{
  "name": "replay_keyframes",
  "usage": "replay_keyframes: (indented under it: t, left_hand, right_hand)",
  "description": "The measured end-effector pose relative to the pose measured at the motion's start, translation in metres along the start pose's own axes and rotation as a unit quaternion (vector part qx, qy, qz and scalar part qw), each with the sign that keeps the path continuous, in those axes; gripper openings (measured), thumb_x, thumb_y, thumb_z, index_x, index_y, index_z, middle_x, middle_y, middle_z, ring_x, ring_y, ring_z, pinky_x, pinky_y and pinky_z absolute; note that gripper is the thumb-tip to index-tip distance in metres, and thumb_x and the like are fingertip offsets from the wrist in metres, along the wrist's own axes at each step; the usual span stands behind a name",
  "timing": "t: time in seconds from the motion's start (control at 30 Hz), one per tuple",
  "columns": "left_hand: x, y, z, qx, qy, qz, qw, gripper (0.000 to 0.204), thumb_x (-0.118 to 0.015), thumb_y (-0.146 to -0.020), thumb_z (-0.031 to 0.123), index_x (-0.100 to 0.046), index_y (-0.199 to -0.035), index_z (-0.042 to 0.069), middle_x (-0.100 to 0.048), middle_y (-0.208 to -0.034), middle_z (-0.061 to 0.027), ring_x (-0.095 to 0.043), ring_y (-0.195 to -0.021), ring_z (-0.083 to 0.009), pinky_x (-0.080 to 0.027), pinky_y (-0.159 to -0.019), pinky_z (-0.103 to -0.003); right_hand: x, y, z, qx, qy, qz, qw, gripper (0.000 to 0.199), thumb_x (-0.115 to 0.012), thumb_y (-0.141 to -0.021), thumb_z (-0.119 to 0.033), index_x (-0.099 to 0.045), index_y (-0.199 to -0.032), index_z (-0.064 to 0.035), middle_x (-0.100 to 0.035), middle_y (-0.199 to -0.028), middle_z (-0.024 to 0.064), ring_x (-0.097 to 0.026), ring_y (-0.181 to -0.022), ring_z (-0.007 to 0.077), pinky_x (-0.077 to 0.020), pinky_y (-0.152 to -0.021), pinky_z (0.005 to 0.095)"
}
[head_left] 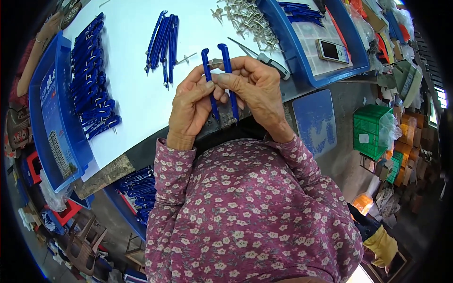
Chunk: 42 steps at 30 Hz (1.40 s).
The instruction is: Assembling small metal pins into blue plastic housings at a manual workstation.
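Observation:
Above the near edge of the table, my left hand (188,104) is closed on a slim blue plastic rod (206,60) with a hooked top. A matching blue rod (225,58) is pinched in my right hand (264,92). The two rods stand side by side, and a small metal piece (216,62) shows between them near my fingertips. Beyond my left hand lies a small bundle of blue rods (163,41), with a loose metal pin (187,59) beside it. A grey-handled tool (272,64) with a thin metal tip rests close to my right hand.
Metal pins (246,21) are heaped at the far side. A blue tray (309,70) on the right bears a phone (332,51). Left are stacked blue rods (89,70), another blue tray (61,122) and a person's arm (35,52). A blue stool (315,123) stands right.

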<state>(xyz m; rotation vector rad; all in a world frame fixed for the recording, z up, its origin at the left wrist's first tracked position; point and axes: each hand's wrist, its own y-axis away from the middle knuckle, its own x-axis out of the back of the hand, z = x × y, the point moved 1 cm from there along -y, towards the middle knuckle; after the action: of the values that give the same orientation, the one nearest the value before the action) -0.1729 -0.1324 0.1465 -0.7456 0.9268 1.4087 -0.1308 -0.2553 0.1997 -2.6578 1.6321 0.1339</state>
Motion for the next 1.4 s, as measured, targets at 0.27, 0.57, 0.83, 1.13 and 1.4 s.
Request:
replay_keyframes:
  t: [0.27, 0.57, 0.83, 1.13, 1.4]
  left_hand:
    - [-0.022, 0.009, 0.017, -0.032, -0.089, -0.034, 0.995, 0.043, -0.043, -0.085, 0.003, -0.033, -0.126, -0.008, -0.055, -0.09, -0.0115, -0.054, -0.073, -0.0134, -0.048, -0.07, -0.027]
    - [-0.031, 0.017, 0.017, -0.075, -0.259, -0.044, 0.962, 0.047, -0.041, -0.087, 0.004, -0.028, -0.131, -0.006, -0.055, -0.089, -0.0091, -0.054, -0.071, -0.0126, -0.047, -0.07, -0.025]
    - [-0.023, 0.02, 0.023, -0.084, -0.228, -0.038, 0.969, 0.046, -0.042, -0.087, 0.006, -0.031, -0.129, -0.007, -0.056, -0.086, -0.0091, -0.055, -0.068, -0.0127, -0.049, -0.068, -0.027]
    - [-0.019, 0.02, 0.024, -0.084, -0.213, -0.041, 0.973, 0.044, -0.044, -0.086, 0.006, -0.035, -0.127, -0.007, -0.057, -0.085, -0.0085, -0.055, -0.068, -0.0128, -0.05, -0.065, -0.026]
    - [-0.018, 0.022, 0.024, -0.079, -0.203, -0.029, 0.976, 0.042, -0.044, -0.086, 0.006, -0.035, -0.125, -0.009, -0.057, -0.086, -0.0085, -0.055, -0.067, -0.0112, -0.051, -0.064, -0.024]
  right_hand:
    - [0.018, -0.007, 0.021, -0.02, -0.046, 0.006, 0.999, 0.022, -0.055, -0.085, -0.014, -0.057, -0.093, 0.0058, -0.055, -0.066, -0.0002, -0.041, -0.046, 0.0005, -0.0302, -0.039, 0.0156]
    - [0.009, -0.013, 0.032, -0.095, -0.237, -0.08, 0.964, 0.022, -0.051, -0.088, -0.017, -0.053, -0.086, 0.0057, -0.049, -0.058, 0.0038, -0.051, -0.046, 0.0123, -0.0369, -0.038, 0.0201]
    - [0.003, -0.014, 0.028, -0.088, -0.175, -0.086, 0.977, 0.02, -0.048, -0.089, -0.016, -0.049, -0.082, 0.0034, -0.042, -0.057, 0.0012, -0.047, -0.045, 0.0112, -0.0346, -0.039, 0.0208]
    - [0.005, -0.013, 0.032, -0.084, -0.161, -0.065, 0.981, 0.021, -0.052, -0.088, -0.016, -0.054, -0.09, 0.0045, -0.051, -0.065, 0.0017, -0.045, -0.048, 0.0045, -0.0297, -0.041, 0.0147]
    - [0.008, -0.009, 0.033, -0.074, -0.14, -0.052, 0.986, 0.022, -0.053, -0.087, -0.016, -0.055, -0.093, 0.0047, -0.053, -0.068, 0.0014, -0.043, -0.049, 0.0025, -0.0279, -0.04, 0.0141]
